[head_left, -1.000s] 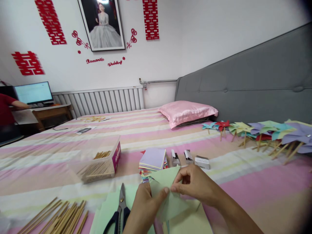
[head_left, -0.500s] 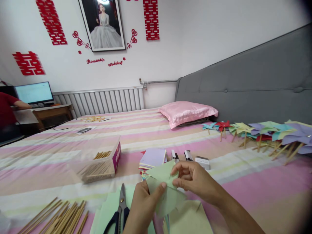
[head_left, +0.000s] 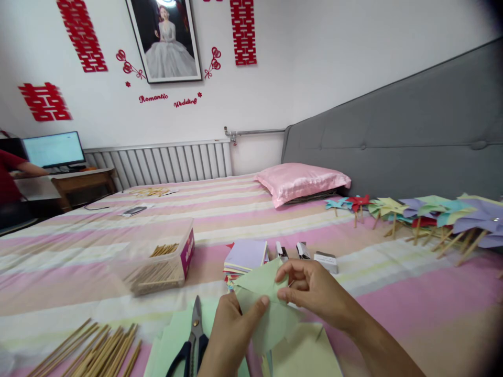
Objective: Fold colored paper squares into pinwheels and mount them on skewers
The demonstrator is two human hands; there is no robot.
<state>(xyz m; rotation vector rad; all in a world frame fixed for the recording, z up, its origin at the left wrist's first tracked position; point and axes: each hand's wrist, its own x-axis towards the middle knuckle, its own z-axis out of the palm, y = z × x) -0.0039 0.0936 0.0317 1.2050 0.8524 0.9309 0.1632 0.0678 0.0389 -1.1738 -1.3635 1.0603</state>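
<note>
Paper point(head_left: 273, 317) higher, "Romantic Wedding" lettering point(head_left: 153, 98) beyond

Left hand point(head_left: 234, 325) pinches beside curled right hand point(head_left: 310, 287).

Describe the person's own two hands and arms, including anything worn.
The bare left hand, partly hidden, and the bare right hand show no gloves or rings. The bare right forearm shows no sleeve, watch or bracelet.

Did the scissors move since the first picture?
No. The scissors lie in the same spot on the green sheets, and they haven't shifted against the plastic tub either.
</note>
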